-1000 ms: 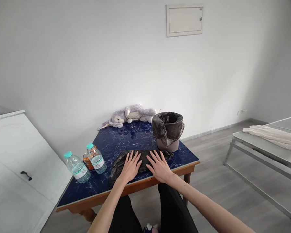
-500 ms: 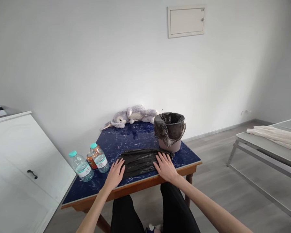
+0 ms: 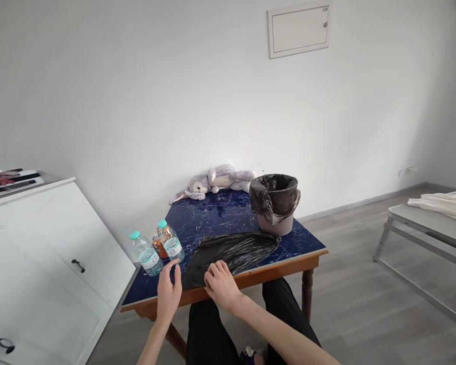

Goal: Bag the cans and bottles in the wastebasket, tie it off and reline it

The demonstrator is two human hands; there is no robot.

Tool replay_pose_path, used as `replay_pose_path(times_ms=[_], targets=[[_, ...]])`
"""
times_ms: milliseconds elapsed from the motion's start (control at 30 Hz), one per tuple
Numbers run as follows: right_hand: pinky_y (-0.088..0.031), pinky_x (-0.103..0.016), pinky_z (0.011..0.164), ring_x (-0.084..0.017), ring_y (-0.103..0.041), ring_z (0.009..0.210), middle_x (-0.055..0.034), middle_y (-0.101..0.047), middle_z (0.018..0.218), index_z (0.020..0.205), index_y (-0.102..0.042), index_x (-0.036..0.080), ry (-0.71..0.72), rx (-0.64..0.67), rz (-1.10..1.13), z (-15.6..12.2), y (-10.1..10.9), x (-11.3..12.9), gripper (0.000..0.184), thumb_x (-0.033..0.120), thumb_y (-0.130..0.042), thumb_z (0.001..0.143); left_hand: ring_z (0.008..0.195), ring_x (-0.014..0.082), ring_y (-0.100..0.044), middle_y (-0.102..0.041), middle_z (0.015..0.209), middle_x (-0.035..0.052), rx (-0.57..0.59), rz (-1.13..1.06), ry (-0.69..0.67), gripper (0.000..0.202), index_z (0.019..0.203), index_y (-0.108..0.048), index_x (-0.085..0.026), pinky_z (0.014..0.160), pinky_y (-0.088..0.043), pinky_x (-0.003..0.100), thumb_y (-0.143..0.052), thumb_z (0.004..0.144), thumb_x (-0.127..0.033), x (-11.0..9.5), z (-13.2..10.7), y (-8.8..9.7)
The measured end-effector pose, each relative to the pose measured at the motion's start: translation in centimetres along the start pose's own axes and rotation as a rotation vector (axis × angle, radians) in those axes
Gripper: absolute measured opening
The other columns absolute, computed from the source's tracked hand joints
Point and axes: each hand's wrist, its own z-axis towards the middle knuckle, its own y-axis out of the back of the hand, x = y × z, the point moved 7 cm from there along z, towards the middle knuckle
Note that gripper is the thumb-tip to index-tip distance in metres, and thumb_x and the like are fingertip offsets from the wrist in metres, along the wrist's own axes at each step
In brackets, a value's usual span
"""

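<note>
A black plastic garbage bag [image 3: 235, 251] lies wrinkled along the near side of the blue marbled table [image 3: 213, 218]. My right hand [image 3: 222, 284] is at the bag's near edge, its fingers curled in on the plastic; the fingertips are partly hidden. Beside the bag's left end is my left hand [image 3: 169, 290], raised a little, thumb and index finger apart and nothing between them. Just beyond it stand two clear water bottles with teal caps, a left one [image 3: 147, 256] and a right one [image 3: 173, 246], with an orange can [image 3: 159, 247] partly behind them.
At the table's right stands a trash bin [image 3: 276, 223] lined with a black bag. A plush rabbit [image 3: 216, 181] lies against the wall at the back. To the left is a white cabinet [image 3: 61, 243]; to the right, a grey folding table [image 3: 425, 218] carries white cloth [image 3: 441, 203].
Both hands have come off the flattened bag. My right hand moved left to its near edge and curled; my left hand lifted away. The bag's left end now spreads nearer the table edge.
</note>
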Motion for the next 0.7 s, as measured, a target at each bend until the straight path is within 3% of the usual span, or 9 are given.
replay_pose_path(times_ms=[167, 267, 400, 567, 700], targets=[[-0.046, -0.033, 0.080, -0.021, -0.054, 0.088, -0.0043, -0.059, 0.095, 0.093, -0.055, 0.022, -0.055, -0.064, 0.044, -1.3, 3.0, 0.5, 0.016, 0.009, -0.048, 0.098, 0.128, 0.0344, -0.060, -0.060, 0.138, 0.0156, -0.158, -0.091, 0.055, 0.043, 0.129, -0.059, -0.026, 0.077, -0.061, 0.039, -0.041, 0.107, -0.058, -0.9, -2.8, 2.7], [-0.047, -0.034, 0.086, -0.022, -0.056, 0.100, -0.0068, -0.062, 0.110, 0.110, -0.056, 0.022, -0.046, -0.066, 0.051, -1.4, 3.9, 0.3, 0.013, 0.017, -0.055, 0.098, 0.124, 0.0332, -0.061, -0.060, 0.129, 0.0145, -0.211, -0.069, -0.004, 0.037, 0.120, -0.059, -0.026, 0.091, -0.059, 0.046, -0.042, 0.107, -0.056, -2.0, -4.0, 2.4], [-0.046, -0.043, 0.102, -0.030, -0.055, 0.120, -0.0096, -0.062, 0.132, 0.134, -0.051, 0.023, 0.040, 0.004, 0.021, -0.6, 2.2, 0.5, 0.055, 0.027, -0.079, 0.086, 0.122, 0.0332, -0.061, -0.060, 0.125, 0.0135, -0.227, -0.078, -0.024, 0.035, 0.119, -0.057, -0.025, 0.104, -0.054, 0.053, -0.042, 0.107, -0.055, -2.8, -4.7, 1.0], [-0.048, -0.050, 0.096, -0.034, -0.058, 0.109, -0.0134, -0.063, 0.114, 0.112, -0.058, 0.018, -0.032, 0.046, -0.015, 0.3, -0.6, 0.3, 0.037, 0.016, -0.081, 0.083, 0.118, 0.0319, -0.062, -0.060, 0.123, 0.0125, -0.227, -0.086, 0.001, 0.034, 0.119, -0.057, -0.026, 0.105, -0.054, 0.053, -0.042, 0.107, -0.054, -2.9, -5.3, 0.9], [-0.048, -0.042, 0.090, -0.029, -0.058, 0.100, -0.0073, -0.062, 0.101, 0.093, -0.055, 0.022, -0.026, 0.028, 0.069, -0.2, 0.2, 0.4, 0.022, 0.010, -0.071, 0.084, 0.118, 0.0331, -0.061, -0.059, 0.122, 0.0128, -0.242, -0.057, 0.013, 0.035, 0.118, -0.056, -0.025, 0.101, -0.055, 0.053, -0.043, 0.106, -0.055, -2.3, -6.1, 2.0]])
